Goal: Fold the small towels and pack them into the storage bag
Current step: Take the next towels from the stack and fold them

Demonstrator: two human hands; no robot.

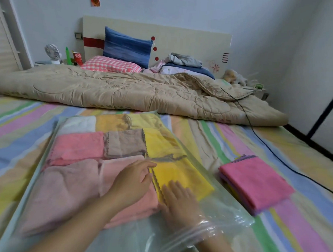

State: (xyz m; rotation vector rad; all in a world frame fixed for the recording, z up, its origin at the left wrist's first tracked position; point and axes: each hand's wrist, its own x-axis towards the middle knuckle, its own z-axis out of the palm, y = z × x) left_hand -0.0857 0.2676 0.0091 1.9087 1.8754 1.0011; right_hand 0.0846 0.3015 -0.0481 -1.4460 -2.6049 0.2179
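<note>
A clear plastic storage bag (227, 211) lies flat on the striped bed sheet, its mouth toward me. Inside it lie several folded small towels: white (79, 124), orange, salmon pink (79, 146), brown (124, 143), pale pink (61, 193) and yellow (184, 177). My right hand (179, 201) is inside the bag with the plastic bunched around its wrist. It rests flat against the near edge of the yellow towel. My left hand (133, 182) rests palm down where the pink towel meets the yellow one, fingers spread and holding nothing. Whether it is over or under the plastic I cannot tell.
A stack of folded towels (255, 184), pink on top with purple and yellow beneath, sits on the sheet right of the bag. A beige quilt (125, 91) lies across the bed behind. A black cable (272, 150) runs over the sheet at the right. Pillows and clothes lie at the headboard.
</note>
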